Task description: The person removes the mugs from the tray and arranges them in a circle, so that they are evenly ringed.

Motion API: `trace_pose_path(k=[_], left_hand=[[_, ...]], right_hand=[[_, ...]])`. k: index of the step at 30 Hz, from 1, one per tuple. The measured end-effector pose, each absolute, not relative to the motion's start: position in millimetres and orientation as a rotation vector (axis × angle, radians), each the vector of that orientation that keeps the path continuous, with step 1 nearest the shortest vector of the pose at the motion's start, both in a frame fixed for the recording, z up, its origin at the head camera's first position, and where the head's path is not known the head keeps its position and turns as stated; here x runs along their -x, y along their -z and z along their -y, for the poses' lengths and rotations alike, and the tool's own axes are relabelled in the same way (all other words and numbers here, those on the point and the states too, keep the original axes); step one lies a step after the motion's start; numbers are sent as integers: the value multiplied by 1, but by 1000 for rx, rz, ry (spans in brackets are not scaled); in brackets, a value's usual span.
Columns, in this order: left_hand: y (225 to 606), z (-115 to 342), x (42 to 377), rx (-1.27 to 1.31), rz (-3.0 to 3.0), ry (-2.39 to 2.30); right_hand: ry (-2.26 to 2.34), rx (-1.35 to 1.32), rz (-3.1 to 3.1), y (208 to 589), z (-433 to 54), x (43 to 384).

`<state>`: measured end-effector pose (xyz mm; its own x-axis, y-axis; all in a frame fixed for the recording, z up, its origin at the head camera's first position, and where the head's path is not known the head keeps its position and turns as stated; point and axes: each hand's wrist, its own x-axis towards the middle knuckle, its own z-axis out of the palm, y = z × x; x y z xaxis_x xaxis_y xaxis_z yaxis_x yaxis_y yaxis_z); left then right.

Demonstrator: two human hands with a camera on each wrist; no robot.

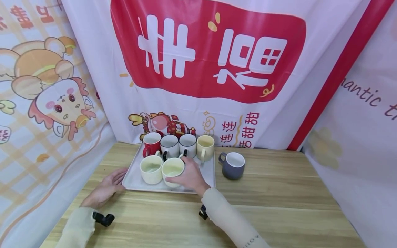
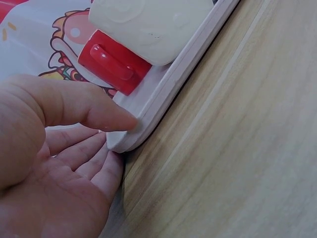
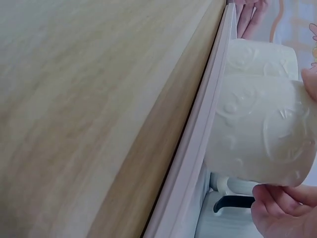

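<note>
My right hand (image 1: 190, 175) grips a cream mug (image 1: 172, 168) at the front of the white tray (image 1: 131, 177), thumb on one side and fingers on the other. Raised relief marks this mug's wall (image 3: 262, 129) in the right wrist view. Beside it on the left stands a similar cream mug (image 1: 151, 169). My left hand (image 1: 107, 187) is at the tray's front left corner, fingers extended along the outside and thumb (image 2: 116, 119) at the rim. Behind stand a red mug (image 1: 152, 142), two white mugs with dark handles (image 1: 169, 144) (image 1: 187, 144) and a pale yellow mug (image 1: 205, 146).
A dark grey mug (image 1: 233, 168) stands on the wooden table (image 1: 273, 199), right of the tray, its handle toward the tray. A printed cloth (image 1: 204, 96) hangs right behind the back row, and another cloth (image 1: 56, 137) bounds the left side.
</note>
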<state>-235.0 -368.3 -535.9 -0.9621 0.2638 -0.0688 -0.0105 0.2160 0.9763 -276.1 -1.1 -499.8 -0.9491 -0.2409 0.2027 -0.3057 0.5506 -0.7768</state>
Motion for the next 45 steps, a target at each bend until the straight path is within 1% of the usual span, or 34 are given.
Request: trace_pose_path(k=[4, 8, 17, 22, 26, 34, 45], left_hand=[[537, 370, 235, -236, -2268, -1831], [537, 370, 235, -250, -2265, -1835], [535, 368, 235, -241, -2270, -1826], [537, 369, 236, -224, -2283, -1806], [538, 370, 237, -220, -2298, -1782], [534, 370, 238, -248, -2313, -1779], [539, 372, 237, -256, -2327, -1783]], right_hand=[[-1358, -416, 2716, 499, 8, 275], [-1344, -422, 2725, 497, 9, 276], [-1361, -531, 2738, 499, 1, 285], [-1343, -616, 2746, 494, -6, 290], [-1300, -740, 2750, 484, -14, 290], [-1296, -1073, 2712, 454, -42, 286], [-1333, -1199, 2660, 406, -107, 273]])
